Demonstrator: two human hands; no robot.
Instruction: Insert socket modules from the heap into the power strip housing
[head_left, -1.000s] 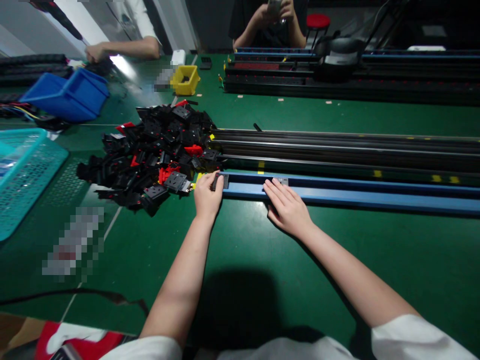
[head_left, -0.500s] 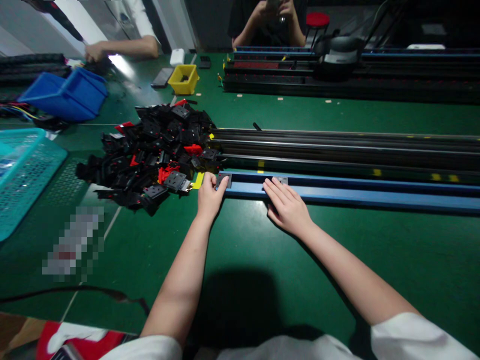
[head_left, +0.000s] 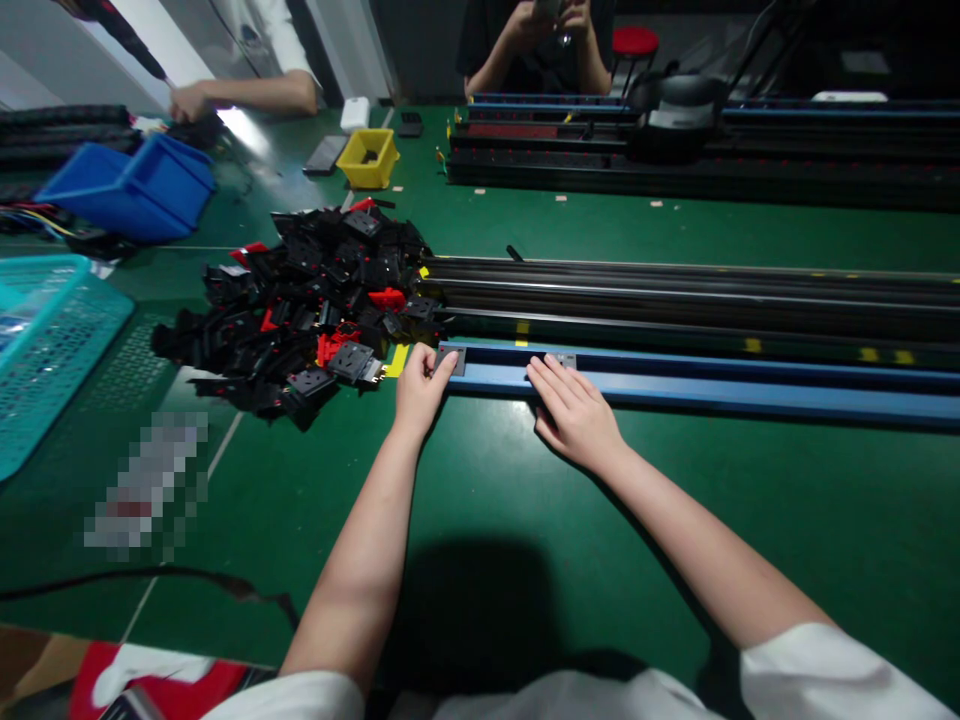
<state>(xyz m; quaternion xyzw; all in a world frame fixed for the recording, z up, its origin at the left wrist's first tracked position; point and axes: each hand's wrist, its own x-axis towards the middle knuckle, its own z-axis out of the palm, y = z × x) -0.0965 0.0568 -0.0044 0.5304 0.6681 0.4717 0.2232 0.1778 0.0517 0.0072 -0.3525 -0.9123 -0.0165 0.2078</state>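
Observation:
A long blue rail point(head_left: 712, 390) lies across the green table point(head_left: 487, 500). My left hand point(head_left: 420, 392) is at the rail's left end, its fingers pinched on a small grey socket module point(head_left: 452, 360) seated in the rail's channel. My right hand point(head_left: 574, 412) rests flat on the rail further right, fingers stretched out, fingertips touching a second grey module point(head_left: 564, 360) in the channel. A heap of black and red socket modules point(head_left: 307, 310) lies just left of the rail's end.
Dark rails point(head_left: 690, 295) lie behind the blue one, more at the far edge point(head_left: 675, 150). A teal basket point(head_left: 45, 350), a blue bin point(head_left: 135, 190) and a yellow bin point(head_left: 369, 158) stand left and back. Two other people work at the far side.
My left hand has shifted slightly right and its fingers now lie over the grey module at the rail's end. My right hand has stayed still.

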